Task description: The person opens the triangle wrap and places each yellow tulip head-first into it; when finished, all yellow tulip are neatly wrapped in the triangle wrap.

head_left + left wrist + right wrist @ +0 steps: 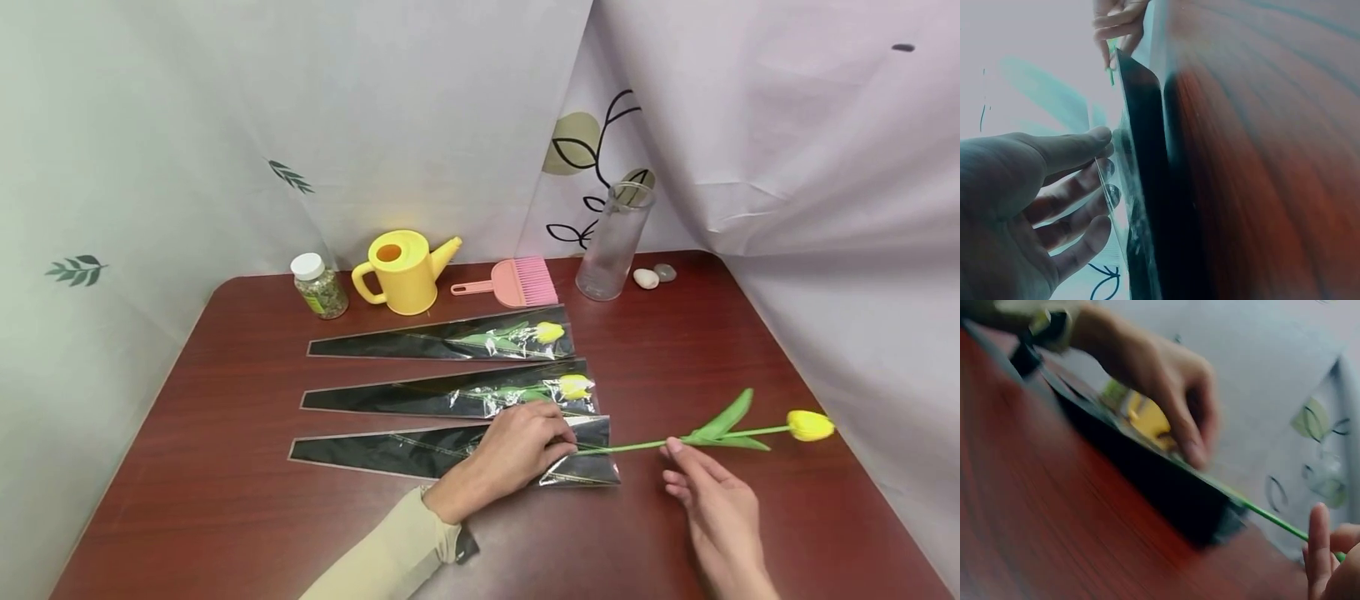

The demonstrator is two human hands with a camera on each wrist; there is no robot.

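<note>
My left hand (517,454) lies on the nearest sleeve (450,454), a long black and clear wrapper on the red-brown surface (225,517). The fingers (1079,187) are almost straight and press the clear film near its wide mouth; they do not curl around it. My right hand (712,500) pinches the green stem of the yellow tulip (810,425) between the thumb and the fingers, just beside the leaves. The flower head lies far to the right, well apart from the sleeve, and only the end of the stem is at the mouth of the sleeve, under my left fingertips. From the wrist views I cannot tell how deep the stem is inside, because both are blurred.

To do this step well, I think the left hand should keep the sleeve flat and not let it slide, with the pressure on the film and not on the stem. The right hand should move the stem straight along the long axis of the sleeve, low over the surface, so the leaves do not catch on the edge of the film.

Behind, two more sleeves (450,392) hold each one tulip. Further back stand a small jar (320,286), a yellow watering can (405,271), a pink brush (517,283), a glass vase (617,242) and two pebbles (654,276).
</note>
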